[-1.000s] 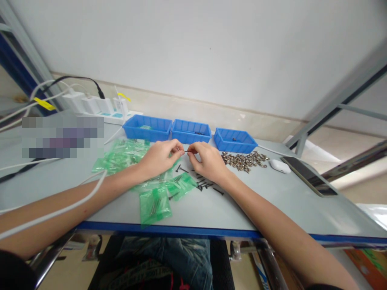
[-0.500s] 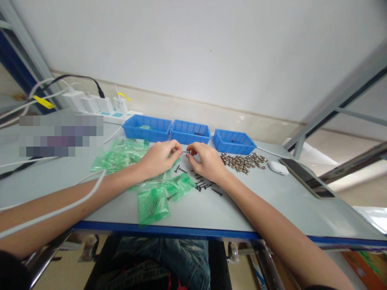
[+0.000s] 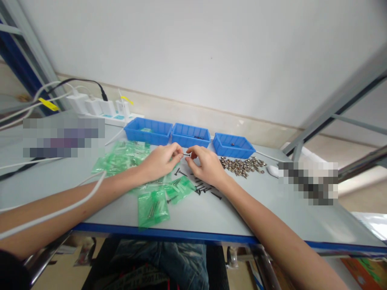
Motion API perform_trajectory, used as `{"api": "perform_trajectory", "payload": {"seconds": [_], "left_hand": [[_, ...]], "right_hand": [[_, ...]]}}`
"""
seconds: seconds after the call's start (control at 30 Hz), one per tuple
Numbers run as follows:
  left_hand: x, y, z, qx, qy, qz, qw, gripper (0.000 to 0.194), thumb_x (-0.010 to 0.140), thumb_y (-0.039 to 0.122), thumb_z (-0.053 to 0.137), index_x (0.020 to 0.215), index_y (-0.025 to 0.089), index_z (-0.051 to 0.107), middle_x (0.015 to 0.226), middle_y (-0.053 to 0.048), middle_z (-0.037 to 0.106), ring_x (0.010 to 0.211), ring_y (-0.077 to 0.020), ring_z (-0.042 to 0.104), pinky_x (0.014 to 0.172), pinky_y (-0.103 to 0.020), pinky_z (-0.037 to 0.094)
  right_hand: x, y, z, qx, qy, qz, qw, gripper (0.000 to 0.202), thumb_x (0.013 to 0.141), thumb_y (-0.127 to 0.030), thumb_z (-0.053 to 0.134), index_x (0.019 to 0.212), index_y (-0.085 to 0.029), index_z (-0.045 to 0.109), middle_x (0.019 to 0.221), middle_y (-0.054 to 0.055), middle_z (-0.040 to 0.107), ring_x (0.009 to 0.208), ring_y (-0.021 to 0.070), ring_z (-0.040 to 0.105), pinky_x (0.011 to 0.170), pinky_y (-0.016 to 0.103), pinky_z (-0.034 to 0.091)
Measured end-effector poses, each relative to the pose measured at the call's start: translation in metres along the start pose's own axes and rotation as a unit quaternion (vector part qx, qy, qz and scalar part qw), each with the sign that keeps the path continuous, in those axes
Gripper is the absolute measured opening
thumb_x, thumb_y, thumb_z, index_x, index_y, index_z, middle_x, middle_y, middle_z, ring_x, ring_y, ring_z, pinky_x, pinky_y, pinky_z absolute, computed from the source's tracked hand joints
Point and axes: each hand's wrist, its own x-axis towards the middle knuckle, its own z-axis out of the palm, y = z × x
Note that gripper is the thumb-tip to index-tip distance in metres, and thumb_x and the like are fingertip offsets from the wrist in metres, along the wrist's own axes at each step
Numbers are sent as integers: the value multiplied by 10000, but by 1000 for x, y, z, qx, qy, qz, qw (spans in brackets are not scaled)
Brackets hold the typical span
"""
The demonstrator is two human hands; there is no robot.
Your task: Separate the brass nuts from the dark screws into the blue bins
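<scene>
A dark screw (image 3: pixel 186 154) is pinched at one end by my left hand (image 3: pixel 163 162), above the middle of the table. My right hand (image 3: pixel 207 164) is curled at the screw's other end, its thumb and forefinger a little apart; whether they touch the screw is hard to tell. Several dark screws (image 3: pixel 199 187) lie below my right hand. Green plastic bags (image 3: pixel 121 157) with screws inside are heaped left of and under my left hand, and another green bag (image 3: pixel 153 208) lies near the table's front edge. Small metal fittings (image 3: pixel 242 166) form a pile right of my right hand.
Three blue bins stand along the wall: left (image 3: pixel 148 131), middle (image 3: pixel 191 135) and right (image 3: pixel 234 145), with small items inside. A power strip (image 3: pixel 111 119) with white plugs is at the back left. A white cable (image 3: pixel 75 207) crosses over my left forearm. A white case (image 3: pixel 273 171) lies right.
My right thumb and forefinger have opened slightly at the screw's end. My left hand still pinches the screw. The view has shifted a little.
</scene>
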Motion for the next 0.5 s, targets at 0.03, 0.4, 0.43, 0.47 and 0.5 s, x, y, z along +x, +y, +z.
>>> {"api": "perform_trajectory", "payload": {"seconds": [0.03, 0.4, 0.43, 0.47, 0.5], "left_hand": [[0, 0, 0, 0, 0, -2, 1000, 139, 850, 254, 419, 835, 168, 527, 741, 1, 612, 673, -122, 567, 619, -234, 386], [0, 0, 0, 14, 2, -9, 1000, 214, 875, 305, 378, 818, 173, 537, 725, -2, 618, 679, -139, 572, 609, -240, 381], [0, 0, 1, 11, 2, -8, 1000, 206, 872, 306, 384, 827, 175, 536, 728, -1, 621, 678, -140, 574, 608, -239, 383], [0, -1, 1, 8, 2, -7, 1000, 190, 866, 304, 396, 841, 176, 535, 732, 0, 624, 674, -140, 576, 606, -237, 384], [0, -2, 1, 5, 2, -5, 1000, 171, 858, 300, 413, 856, 178, 533, 733, 4, 627, 667, -138, 578, 603, -235, 385]], "right_hand": [[0, 0, 0, 1, 2, 1, 1000, 165, 825, -241, 492, 967, -169, 539, 789, 34, 612, 755, 172, 569, 700, 270, 402], [0, 0, 1, -16, 27, -4, 1000, 107, 804, -182, 477, 884, -180, 547, 776, 36, 620, 746, 170, 575, 689, 265, 405], [1, 0, 1, -17, 27, -2, 999, 103, 804, -181, 477, 879, -181, 547, 775, 37, 620, 743, 169, 575, 687, 265, 405], [1, 0, 1, -18, 26, 0, 1000, 100, 803, -180, 477, 875, -181, 546, 776, 36, 620, 742, 169, 575, 685, 264, 405], [1, 0, 1, -17, 26, 0, 1000, 97, 803, -180, 478, 873, -181, 545, 778, 36, 621, 741, 168, 575, 683, 263, 405]]}}
